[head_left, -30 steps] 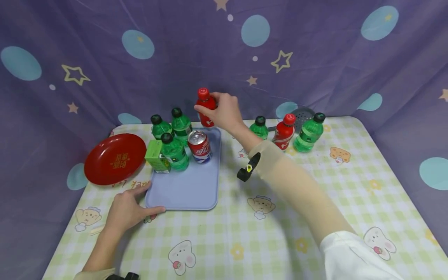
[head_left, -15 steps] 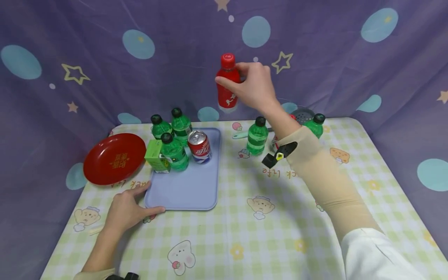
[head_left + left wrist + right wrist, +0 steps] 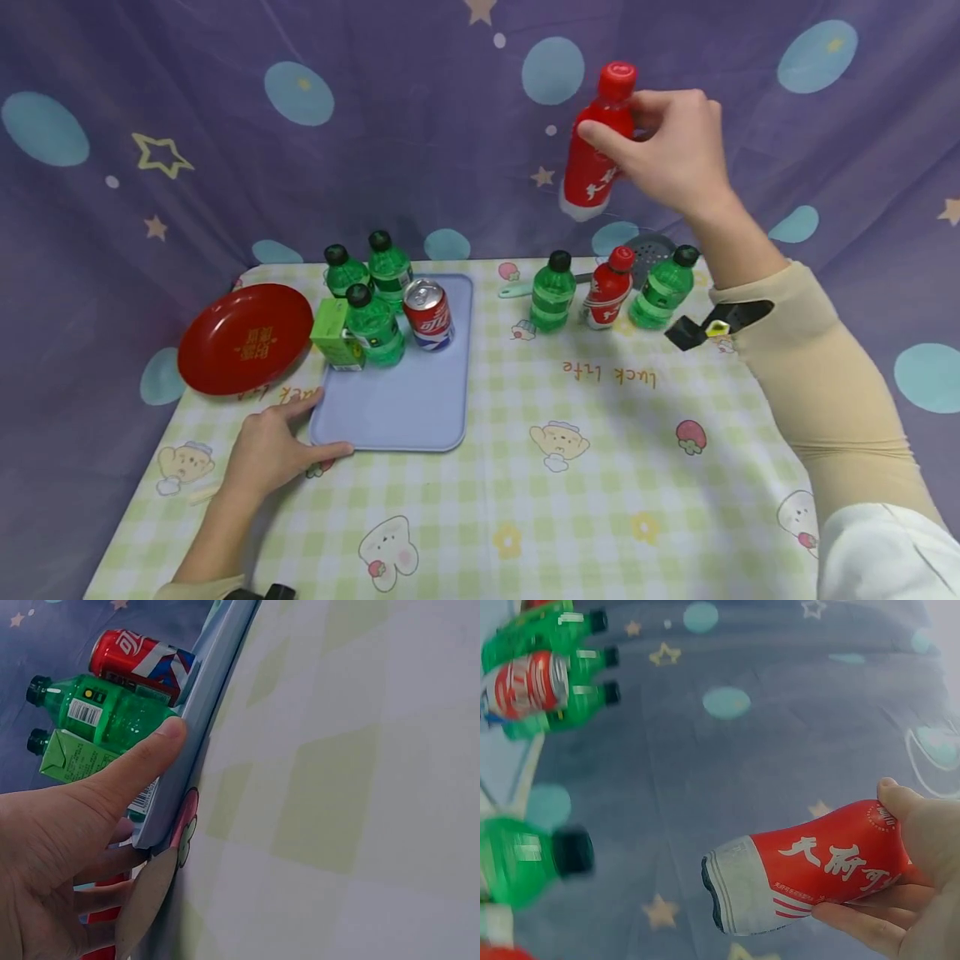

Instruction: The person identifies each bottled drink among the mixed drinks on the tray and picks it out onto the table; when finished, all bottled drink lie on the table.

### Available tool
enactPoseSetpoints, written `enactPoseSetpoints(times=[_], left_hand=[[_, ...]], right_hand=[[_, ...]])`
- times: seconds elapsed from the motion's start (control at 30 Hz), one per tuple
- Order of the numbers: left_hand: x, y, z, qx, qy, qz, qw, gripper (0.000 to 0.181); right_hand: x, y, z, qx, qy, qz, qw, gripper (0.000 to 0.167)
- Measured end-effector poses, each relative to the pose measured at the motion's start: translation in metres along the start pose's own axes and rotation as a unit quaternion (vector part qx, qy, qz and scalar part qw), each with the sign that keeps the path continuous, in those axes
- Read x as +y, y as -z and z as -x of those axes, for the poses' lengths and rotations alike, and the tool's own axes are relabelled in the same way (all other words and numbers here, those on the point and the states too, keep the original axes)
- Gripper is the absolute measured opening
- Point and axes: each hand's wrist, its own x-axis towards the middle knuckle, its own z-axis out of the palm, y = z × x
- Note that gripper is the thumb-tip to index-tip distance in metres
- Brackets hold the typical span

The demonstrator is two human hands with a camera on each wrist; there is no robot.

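Note:
High in front of the curtain, my right hand [image 3: 678, 154] holds a red soda bottle [image 3: 596, 158] by its upper body, thumb on one side and fingers on the other. The bottle tilts, its red cap upward, clear of the table. At the near left corner of a light blue tray [image 3: 405, 417], my left hand [image 3: 272, 450] rests with thumb and fingers spread along two edges. In the left wrist view its thumb [image 3: 154, 754] touches the tray's rim. On the tray stand a red cola can [image 3: 428, 315], a green juice carton [image 3: 337, 336] and several green bottles [image 3: 375, 329].
A red plate [image 3: 217, 358] lies left of the tray, partly propped up. To the right stand a green bottle [image 3: 552, 296], another red soda bottle [image 3: 606, 292] and a further green bottle [image 3: 663, 290]. Behind them lies a slotted skimmer [image 3: 651, 252]. A purple curtain [image 3: 420, 100] hangs behind the table.
My right hand has lifted the red bottle from the tray's far right corner up and to the right, and the bottle has tilted. My left hand stays at the tray's corner.

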Motion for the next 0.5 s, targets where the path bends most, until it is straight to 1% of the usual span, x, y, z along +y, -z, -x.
enactPoseSetpoints(times=[0.07, 0.17, 0.3, 0.4, 0.5], left_hand=[[0.0, 0.0, 0.0, 0.001, -0.001, 0.0, 1.0, 0.106], [0.0, 0.0, 0.0, 0.0, 0.003, -0.002, 1.0, 0.106], [-0.001, 0.0, 0.001, -0.001, 0.005, -0.002, 1.0, 0.107], [-0.001, 0.0, 0.001, 0.0, 0.004, -0.002, 1.0, 0.108], [-0.001, 0.0, 0.001, 0.0, 0.004, -0.003, 1.0, 0.107]], right_hand=[[0.01, 0.015, -0.001, 0.017, -0.001, 0.004, 0.9999, 0.057], [0.024, 0.034, -0.001, 0.032, -0.014, -0.01, 0.9993, 0.055], [0.043, 0.054, 0.001, 0.035, -0.058, -0.031, 0.9972, 0.055], [0.056, 0.065, 0.003, 0.036, -0.086, -0.028, 0.9953, 0.056], [0.066, 0.073, 0.006, 0.039, -0.103, -0.011, 0.9938, 0.058]])
